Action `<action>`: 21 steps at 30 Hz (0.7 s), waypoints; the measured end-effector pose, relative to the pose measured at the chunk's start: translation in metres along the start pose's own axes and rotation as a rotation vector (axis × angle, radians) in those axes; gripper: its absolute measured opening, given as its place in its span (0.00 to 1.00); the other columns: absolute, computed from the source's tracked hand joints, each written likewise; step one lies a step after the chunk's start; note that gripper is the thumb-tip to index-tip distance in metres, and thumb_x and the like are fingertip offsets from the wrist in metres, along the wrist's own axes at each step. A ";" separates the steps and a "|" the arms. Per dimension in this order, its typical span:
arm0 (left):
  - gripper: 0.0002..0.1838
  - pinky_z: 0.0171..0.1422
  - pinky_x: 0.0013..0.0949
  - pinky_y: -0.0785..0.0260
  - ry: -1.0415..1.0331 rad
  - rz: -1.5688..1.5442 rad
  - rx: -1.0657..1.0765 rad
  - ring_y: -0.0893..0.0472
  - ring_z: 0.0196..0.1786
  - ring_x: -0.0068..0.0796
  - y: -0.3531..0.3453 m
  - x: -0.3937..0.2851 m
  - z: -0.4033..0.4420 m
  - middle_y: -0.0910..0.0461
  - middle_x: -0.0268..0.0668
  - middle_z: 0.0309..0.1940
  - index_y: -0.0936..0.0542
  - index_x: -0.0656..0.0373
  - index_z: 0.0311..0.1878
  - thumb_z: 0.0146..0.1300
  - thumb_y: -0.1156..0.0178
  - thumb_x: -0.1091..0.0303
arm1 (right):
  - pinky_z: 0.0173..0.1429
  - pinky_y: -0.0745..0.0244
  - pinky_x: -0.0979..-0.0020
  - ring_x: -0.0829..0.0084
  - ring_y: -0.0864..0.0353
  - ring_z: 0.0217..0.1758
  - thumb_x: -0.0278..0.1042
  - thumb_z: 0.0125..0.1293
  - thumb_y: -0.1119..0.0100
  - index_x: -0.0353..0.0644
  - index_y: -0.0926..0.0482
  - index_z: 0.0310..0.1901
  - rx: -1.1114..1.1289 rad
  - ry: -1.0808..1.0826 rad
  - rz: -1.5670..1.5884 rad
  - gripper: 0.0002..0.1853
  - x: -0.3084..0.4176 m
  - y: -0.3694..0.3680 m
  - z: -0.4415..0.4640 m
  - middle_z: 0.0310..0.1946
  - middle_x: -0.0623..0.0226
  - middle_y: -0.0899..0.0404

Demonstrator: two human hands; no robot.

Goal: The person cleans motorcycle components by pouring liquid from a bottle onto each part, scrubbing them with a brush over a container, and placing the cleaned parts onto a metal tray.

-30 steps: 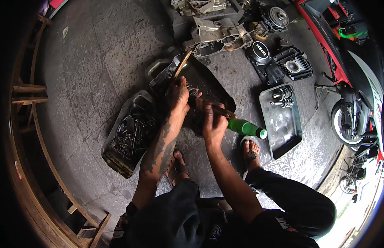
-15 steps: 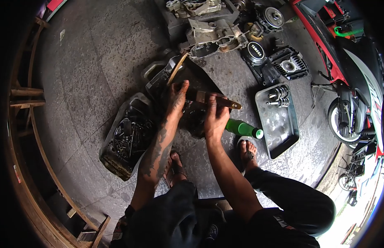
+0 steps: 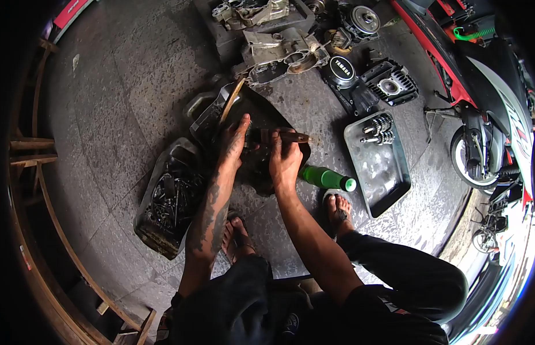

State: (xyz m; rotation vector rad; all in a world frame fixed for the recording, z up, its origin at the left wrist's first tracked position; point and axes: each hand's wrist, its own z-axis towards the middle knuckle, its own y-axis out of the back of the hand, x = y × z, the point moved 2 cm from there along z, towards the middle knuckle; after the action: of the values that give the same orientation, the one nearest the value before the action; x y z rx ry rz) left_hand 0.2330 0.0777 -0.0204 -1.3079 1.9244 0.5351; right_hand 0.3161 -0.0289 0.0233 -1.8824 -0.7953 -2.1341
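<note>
Brush [image 3: 294, 137], just one, is held over the dark basin [image 3: 273, 104], its long axis running crosswise, handle end out to the right, the other end, too dark to make out well, towards the left hand [image 3: 234, 144]. The right hand [image 3: 286, 160] is the nearer, fingers and thumb closed round the handle; the left hand's fingers are mostly hidden, so I cannot tell what they grip. Counted from large to small: one tray [image 3: 385, 178] to the right, one bin [image 3: 142, 221] of small metal parts to the left, two engine casings [image 3: 282, 54] beyond, one green bottle [image 3: 325, 177] near the right wrist, two gear shafts [image 3: 379, 124] in the tray
</note>
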 end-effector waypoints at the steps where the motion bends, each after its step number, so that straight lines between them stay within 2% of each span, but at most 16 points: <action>1: 0.40 0.68 0.44 0.44 -0.012 -0.078 0.110 0.38 0.69 0.37 0.005 0.010 0.014 0.35 0.45 0.66 0.32 0.61 0.64 0.60 0.43 0.36 | 0.43 0.26 0.64 0.61 0.17 0.38 0.39 0.68 0.44 0.32 0.24 0.43 0.057 -0.044 -0.125 0.15 -0.015 -0.003 -0.001 0.33 0.50 0.18; 2: 0.40 0.69 0.43 0.46 -0.034 -0.154 0.223 0.38 0.68 0.36 0.006 0.019 0.030 0.34 0.45 0.65 0.32 0.63 0.63 0.61 0.42 0.37 | 0.43 0.26 0.63 0.59 0.16 0.39 0.39 0.68 0.43 0.32 0.24 0.43 0.109 -0.080 -0.245 0.15 -0.027 -0.007 0.001 0.33 0.49 0.18; 3: 0.42 0.69 0.39 0.45 -0.108 -0.097 0.122 0.37 0.68 0.34 0.005 0.027 0.039 0.35 0.45 0.65 0.33 0.65 0.64 0.63 0.47 0.34 | 0.43 0.26 0.63 0.59 0.16 0.39 0.39 0.68 0.43 0.32 0.24 0.43 0.110 -0.071 -0.236 0.15 -0.033 -0.007 0.002 0.33 0.49 0.18; 5: 0.26 0.46 0.31 0.29 -0.037 -0.197 0.082 0.22 0.42 0.24 0.008 0.038 0.046 0.20 0.31 0.37 0.21 0.56 0.46 0.67 0.50 0.40 | 0.44 0.26 0.62 0.56 0.16 0.39 0.40 0.67 0.42 0.32 0.23 0.43 0.101 -0.101 -0.358 0.16 -0.041 -0.003 0.000 0.33 0.47 0.18; 7: 0.31 0.56 0.35 0.31 -0.047 -0.194 0.076 0.24 0.53 0.30 0.011 0.041 0.050 0.22 0.39 0.49 0.24 0.59 0.55 0.68 0.54 0.38 | 0.46 0.26 0.66 0.67 0.19 0.40 0.43 0.68 0.43 0.32 0.22 0.43 0.016 -0.172 -0.081 0.18 -0.016 0.004 0.000 0.35 0.54 0.17; 9: 0.50 0.76 0.39 0.57 0.040 0.146 -0.151 0.53 0.77 0.35 0.001 0.044 0.042 0.53 0.45 0.75 0.50 0.61 0.74 0.62 0.54 0.30 | 0.45 0.25 0.63 0.60 0.17 0.40 0.41 0.69 0.45 0.32 0.23 0.44 -0.058 -0.047 0.029 0.17 -0.003 0.007 0.001 0.34 0.49 0.18; 10: 0.50 0.76 0.39 0.57 0.040 0.147 -0.156 0.53 0.77 0.35 -0.004 0.029 0.024 0.53 0.45 0.75 0.50 0.61 0.74 0.62 0.54 0.30 | 0.46 0.26 0.64 0.61 0.17 0.41 0.42 0.70 0.46 0.33 0.24 0.45 -0.036 -0.069 0.092 0.17 0.004 0.007 0.000 0.36 0.50 0.18; 12: 0.49 0.74 0.54 0.55 0.051 0.046 -0.054 0.50 0.75 0.44 -0.010 -0.006 -0.012 0.48 0.47 0.73 0.48 0.58 0.73 0.60 0.49 0.31 | 0.46 0.25 0.64 0.62 0.17 0.41 0.42 0.70 0.46 0.33 0.24 0.45 -0.016 -0.037 0.014 0.17 0.007 0.005 0.002 0.36 0.51 0.18; 13: 0.49 0.74 0.54 0.55 0.045 0.047 -0.058 0.50 0.75 0.44 -0.006 0.003 -0.003 0.48 0.47 0.73 0.48 0.58 0.73 0.60 0.49 0.31 | 0.46 0.25 0.64 0.63 0.17 0.41 0.42 0.70 0.46 0.33 0.24 0.44 0.000 0.003 -0.066 0.16 0.009 0.004 0.005 0.36 0.51 0.18; 15: 0.47 0.74 0.52 0.56 0.040 -0.082 0.026 0.50 0.75 0.42 -0.002 0.012 0.013 0.48 0.45 0.73 0.45 0.57 0.73 0.60 0.46 0.34 | 0.47 0.27 0.67 0.68 0.20 0.41 0.44 0.69 0.45 0.34 0.23 0.44 -0.015 -0.130 -0.035 0.17 0.008 0.005 0.008 0.36 0.56 0.19; 18: 0.44 0.73 0.47 0.52 0.030 -0.044 0.090 0.47 0.74 0.42 0.002 0.004 0.003 0.47 0.44 0.73 0.41 0.56 0.72 0.61 0.46 0.36 | 0.45 0.27 0.67 0.69 0.21 0.38 0.43 0.69 0.45 0.33 0.24 0.44 -0.038 -0.045 0.026 0.17 0.005 -0.001 0.011 0.34 0.58 0.19; 21: 0.41 0.73 0.46 0.51 0.027 -0.018 0.117 0.46 0.74 0.42 0.010 0.030 0.032 0.47 0.45 0.73 0.39 0.54 0.71 0.63 0.48 0.36 | 0.44 0.27 0.69 0.71 0.23 0.36 0.43 0.69 0.44 0.33 0.24 0.45 -0.031 0.004 -0.046 0.18 -0.004 0.002 0.015 0.33 0.59 0.20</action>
State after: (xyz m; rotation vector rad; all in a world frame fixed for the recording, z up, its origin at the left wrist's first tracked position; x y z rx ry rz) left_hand 0.2285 0.0848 -0.0643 -1.2620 1.9346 0.3917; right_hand 0.3304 -0.0239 0.0209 -1.8926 -0.8174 -2.1890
